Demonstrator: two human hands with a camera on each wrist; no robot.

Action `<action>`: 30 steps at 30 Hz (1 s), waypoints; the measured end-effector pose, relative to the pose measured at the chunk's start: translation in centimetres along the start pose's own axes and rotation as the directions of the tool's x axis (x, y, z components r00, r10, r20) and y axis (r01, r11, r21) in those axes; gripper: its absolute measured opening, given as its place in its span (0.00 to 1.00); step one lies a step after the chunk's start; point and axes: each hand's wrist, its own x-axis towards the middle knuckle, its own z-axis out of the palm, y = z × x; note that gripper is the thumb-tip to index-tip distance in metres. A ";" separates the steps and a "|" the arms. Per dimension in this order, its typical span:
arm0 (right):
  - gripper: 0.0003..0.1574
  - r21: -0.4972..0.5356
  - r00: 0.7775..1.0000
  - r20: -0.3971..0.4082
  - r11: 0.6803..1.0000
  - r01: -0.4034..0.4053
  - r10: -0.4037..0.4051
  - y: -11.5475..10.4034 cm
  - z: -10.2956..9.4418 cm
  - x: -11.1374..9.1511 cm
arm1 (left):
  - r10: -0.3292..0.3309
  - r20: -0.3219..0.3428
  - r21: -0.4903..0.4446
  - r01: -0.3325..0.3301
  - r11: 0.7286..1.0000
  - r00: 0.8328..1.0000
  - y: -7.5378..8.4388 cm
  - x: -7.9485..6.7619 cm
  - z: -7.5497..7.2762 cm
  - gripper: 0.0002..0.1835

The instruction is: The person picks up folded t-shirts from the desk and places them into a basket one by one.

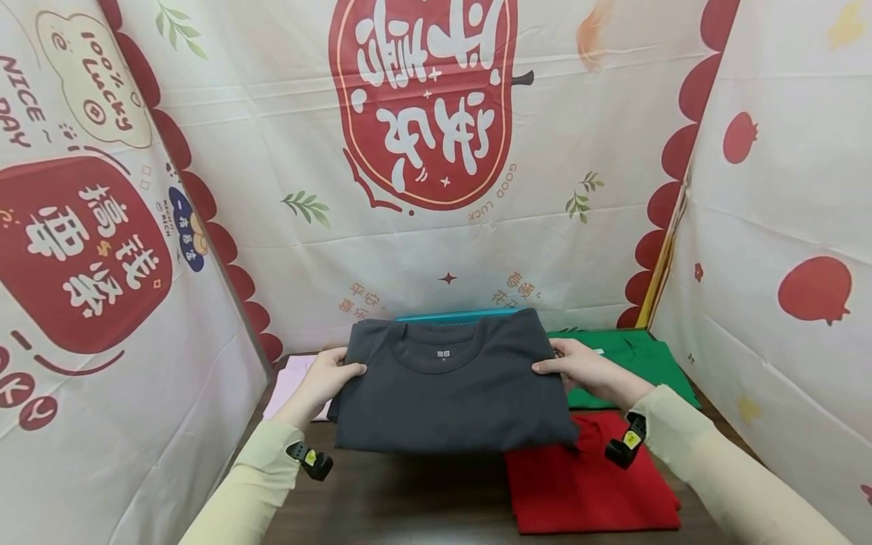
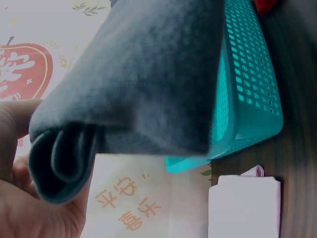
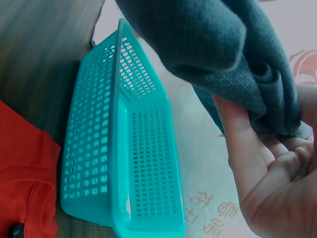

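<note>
A folded dark grey T-shirt (image 1: 450, 401) is held up in the air between both hands, its round neckline at the top. My left hand (image 1: 327, 378) pinches its left edge, thumb in front. On the opposite edge my right hand (image 1: 586, 369) pinches the cloth the same way. Rolled folds of the shirt (image 2: 64, 158) show in the left wrist view, the palm beside them. Behind the shirt stands a turquoise perforated basket (image 3: 116, 148), mostly hidden in the head view; the part of its inside seen in the right wrist view holds nothing.
A red folded garment (image 1: 593, 484) lies at the front right of the dark wooden table (image 1: 381, 499). Behind it is a green one (image 1: 647, 371). A pale pink folded garment (image 2: 245, 206) lies left of the basket. Printed cloth walls (image 1: 259, 151) enclose the table's back and sides.
</note>
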 end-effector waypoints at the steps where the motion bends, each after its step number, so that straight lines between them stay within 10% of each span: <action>1: 0.40 0.002 1.000 -0.002 1.000 -0.009 0.009 0.0 -0.1 0.1 | 0.002 0.004 -0.001 -0.002 1.000 1.000 0.0 0.1 0.0 0.16; 30: 0.39 0.023 0.996 -0.027 0.997 -0.080 0.081 -0.7 -4.4 3.9 | -0.018 -0.041 -0.027 0.017 0.999 0.999 0.8 4.8 1.6 0.17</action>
